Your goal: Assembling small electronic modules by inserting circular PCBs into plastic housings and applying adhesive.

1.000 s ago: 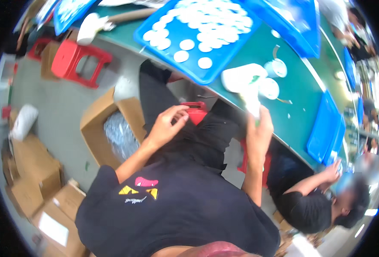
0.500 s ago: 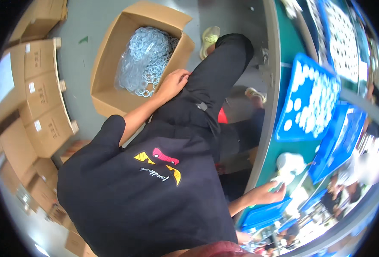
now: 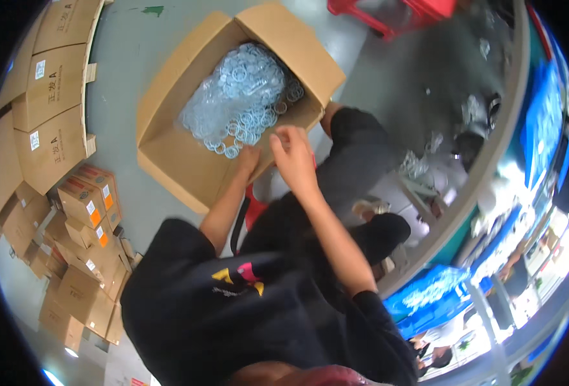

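Note:
An open cardboard box (image 3: pixel 185 170) stands before me, holding many pale blue plastic rings (image 3: pixel 249 130) and a clear plastic bag (image 3: pixel 207 106) with more rings in it. My left hand (image 3: pixel 249 158) is at the near right part of the box, close to the loose rings; its fingers are bunched and mostly hidden, and I cannot see anything in them. Just right of it, my right hand (image 3: pixel 294 161) hovers by the box's right wall. Its fingers are loosely bent, with a gap to the thumb, and nothing shows in them.
Stacked cartons (image 3: pixel 49 135) on pallets stand to the left, with smaller boxes (image 3: pixel 91 199) nearer. On the right runs a worktable (image 3: pixel 490 174) with blue trays (image 3: pixel 542 128). A red stool (image 3: pixel 394 16) is at the far side. Plastic scraps (image 3: pixel 413 166) lie on the floor.
My right hand has left the worktable and the white item there and come over to the box. My left hand has moved off my thigh to the box. My view has turned toward the box.

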A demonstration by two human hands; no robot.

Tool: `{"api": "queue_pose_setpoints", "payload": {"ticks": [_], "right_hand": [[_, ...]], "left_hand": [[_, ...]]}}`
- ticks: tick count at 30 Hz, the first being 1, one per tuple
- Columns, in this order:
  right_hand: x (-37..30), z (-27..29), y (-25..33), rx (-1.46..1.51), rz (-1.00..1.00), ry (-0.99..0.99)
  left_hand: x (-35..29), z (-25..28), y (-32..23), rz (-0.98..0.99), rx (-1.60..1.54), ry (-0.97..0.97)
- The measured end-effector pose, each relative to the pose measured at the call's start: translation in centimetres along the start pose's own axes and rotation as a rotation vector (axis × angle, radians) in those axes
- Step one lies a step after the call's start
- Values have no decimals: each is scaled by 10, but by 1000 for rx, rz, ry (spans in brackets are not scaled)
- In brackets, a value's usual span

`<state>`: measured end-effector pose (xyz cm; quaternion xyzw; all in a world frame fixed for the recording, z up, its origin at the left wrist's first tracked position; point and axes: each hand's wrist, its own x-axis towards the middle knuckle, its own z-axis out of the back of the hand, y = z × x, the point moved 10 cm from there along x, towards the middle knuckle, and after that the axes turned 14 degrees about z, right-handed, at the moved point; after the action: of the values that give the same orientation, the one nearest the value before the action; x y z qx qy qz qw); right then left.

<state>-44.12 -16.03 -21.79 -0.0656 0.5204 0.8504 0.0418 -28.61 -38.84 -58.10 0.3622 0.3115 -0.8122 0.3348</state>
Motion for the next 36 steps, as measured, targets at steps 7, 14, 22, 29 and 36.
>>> {"api": "queue_pose_setpoints", "payload": {"ticks": [7, 14, 22, 29, 36], "right_hand": [[147, -144, -243, -465, -580, 484], [173, -144, -472, -995, -210, 293], [129, -202, -498, -752, -544, 389], [109, -258, -461, -431, -755, 404], [97, -229, -500, -346, -942, 352]], "left_hand": [[31, 12, 89, 352, -296, -132], [73, -105, 108, 725, -824, 242], [144, -101, 215, 660, -767, -118], [169, -4, 196, 433, -196, -469], [150, -62, 158, 471, -667, -659]]}}
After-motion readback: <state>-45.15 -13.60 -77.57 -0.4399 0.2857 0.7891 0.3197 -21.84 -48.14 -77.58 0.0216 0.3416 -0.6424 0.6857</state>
